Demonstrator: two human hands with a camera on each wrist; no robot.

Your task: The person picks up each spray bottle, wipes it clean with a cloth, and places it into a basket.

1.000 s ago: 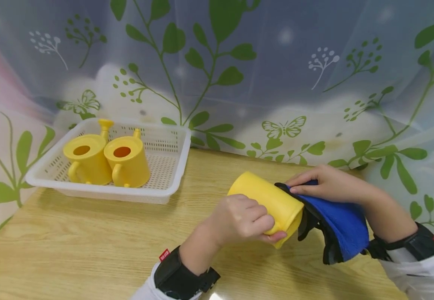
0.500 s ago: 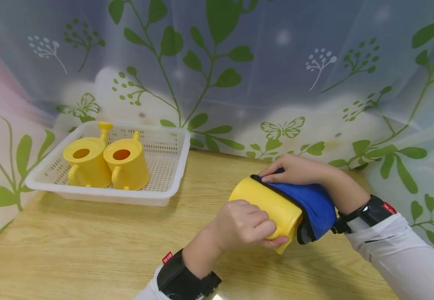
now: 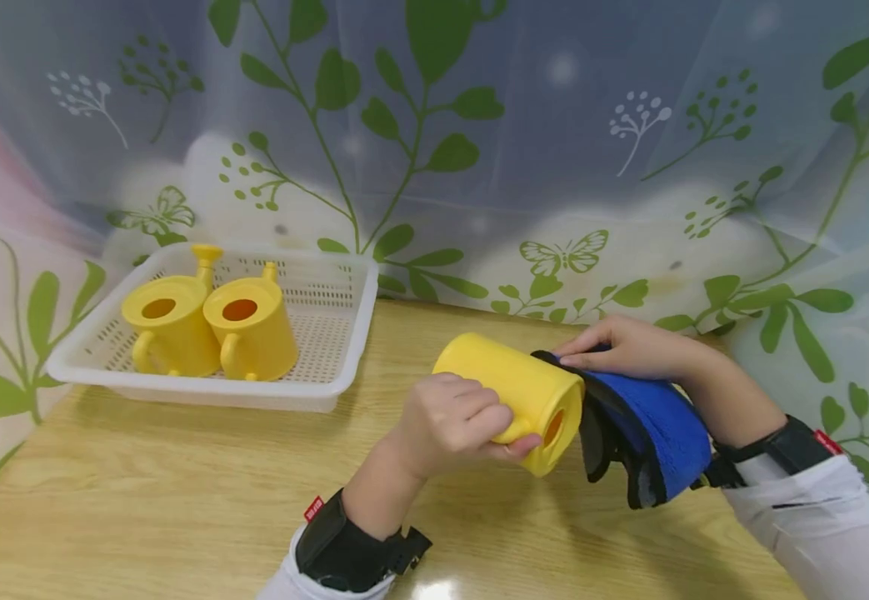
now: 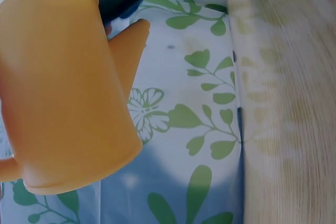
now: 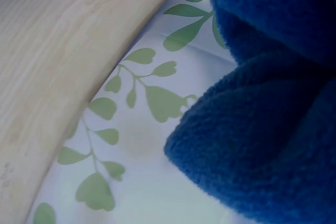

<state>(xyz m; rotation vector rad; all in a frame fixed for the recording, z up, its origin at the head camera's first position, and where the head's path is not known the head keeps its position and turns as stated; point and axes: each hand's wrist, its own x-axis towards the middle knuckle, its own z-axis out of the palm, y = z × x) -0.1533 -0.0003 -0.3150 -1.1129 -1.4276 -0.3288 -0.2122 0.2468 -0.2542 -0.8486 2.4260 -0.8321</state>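
My left hand [image 3: 452, 425] grips a yellow watering can [image 3: 516, 375] by its handle side, holding it tilted above the table. The can's top with its round hole faces the lower right. In the left wrist view the can [image 4: 63, 87] shows its smooth body and a tapering spout [image 4: 128, 53]. A blue fleecy cloth [image 3: 651, 425] with black edging is pinched by my right hand [image 3: 632, 346], just right of the can. Whether cloth and can touch is unclear. Blue folds of the cloth [image 5: 252, 135] fill the right side of the right wrist view; the fingers are hidden there.
A white perforated plastic basket [image 3: 362, 333] stands at the back left of the wooden table [image 3: 142, 492]. Inside it, two yellow watering cans [image 3: 254, 333] sit upright side by side. A leaf-printed curtain [image 3: 539, 192] hangs along the table's back edge.
The cloth moved up and left along the can's side, then back to the right. My left hand shifted slightly left and turned the can, bringing its top hole into view.
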